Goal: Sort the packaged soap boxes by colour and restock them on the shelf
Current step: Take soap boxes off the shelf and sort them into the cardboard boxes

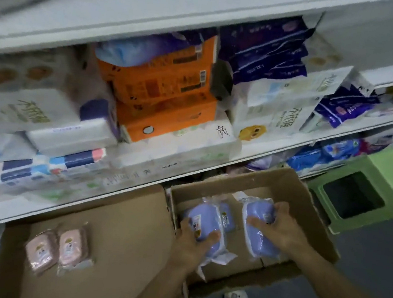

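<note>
Because I am sorting by colour, each grip closes on one purple soap box: left hand (192, 239) on one (203, 223), right hand (279, 229) on another (258, 232), both inside the carton (307, 200); pink ones (56, 248) lie apart.

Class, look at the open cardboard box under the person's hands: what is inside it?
Inside the cardboard box: purple wrapped soap boxes, one gripped by the left hand, one by the right hand, and a third between them. The hands hide whatever lies beneath.
</note>
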`<move>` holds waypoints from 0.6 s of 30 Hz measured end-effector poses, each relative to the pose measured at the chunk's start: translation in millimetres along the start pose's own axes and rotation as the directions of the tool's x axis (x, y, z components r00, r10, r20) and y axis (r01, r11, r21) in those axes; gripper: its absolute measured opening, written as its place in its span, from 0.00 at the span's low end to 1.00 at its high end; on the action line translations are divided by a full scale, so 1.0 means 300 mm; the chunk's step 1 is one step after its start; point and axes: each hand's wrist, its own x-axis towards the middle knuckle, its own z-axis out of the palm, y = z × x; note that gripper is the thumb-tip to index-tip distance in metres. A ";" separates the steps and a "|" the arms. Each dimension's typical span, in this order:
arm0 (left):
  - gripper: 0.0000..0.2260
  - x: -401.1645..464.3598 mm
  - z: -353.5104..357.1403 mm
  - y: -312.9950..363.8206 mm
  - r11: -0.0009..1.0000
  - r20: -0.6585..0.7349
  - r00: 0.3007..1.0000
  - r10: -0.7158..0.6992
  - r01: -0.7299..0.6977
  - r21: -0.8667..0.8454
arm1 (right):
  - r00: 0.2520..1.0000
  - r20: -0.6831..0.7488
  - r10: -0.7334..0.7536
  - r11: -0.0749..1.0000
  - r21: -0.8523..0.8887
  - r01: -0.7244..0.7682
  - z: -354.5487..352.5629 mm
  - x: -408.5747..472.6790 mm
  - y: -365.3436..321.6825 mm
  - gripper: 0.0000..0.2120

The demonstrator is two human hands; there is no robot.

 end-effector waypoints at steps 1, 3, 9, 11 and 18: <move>0.57 0.036 0.032 -0.021 0.998 -0.024 0.998 -0.055 0.055 -0.004 | 0.999 0.039 -0.015 1.000 -0.010 0.015 0.025 0.061 0.021 0.35; 0.53 0.099 0.092 -0.045 0.989 -0.094 0.985 -0.146 0.148 0.007 | 0.990 0.125 -0.063 0.996 -0.055 0.070 0.080 0.187 0.064 0.36; 0.45 0.292 0.233 -0.119 0.928 -0.312 0.926 -0.213 0.292 0.232 | 0.954 0.289 -0.076 0.983 -0.138 0.120 0.303 0.525 0.167 0.45; 0.44 0.364 0.267 -0.165 0.890 -0.377 0.908 -0.181 0.314 0.330 | 0.950 0.298 -0.096 0.978 -0.148 0.145 0.380 0.618 0.193 0.47; 0.39 0.519 0.338 -0.326 0.775 -0.182 0.947 -0.266 0.322 0.545 | 0.931 0.352 -0.095 0.956 -0.229 0.184 0.556 0.767 0.281 0.42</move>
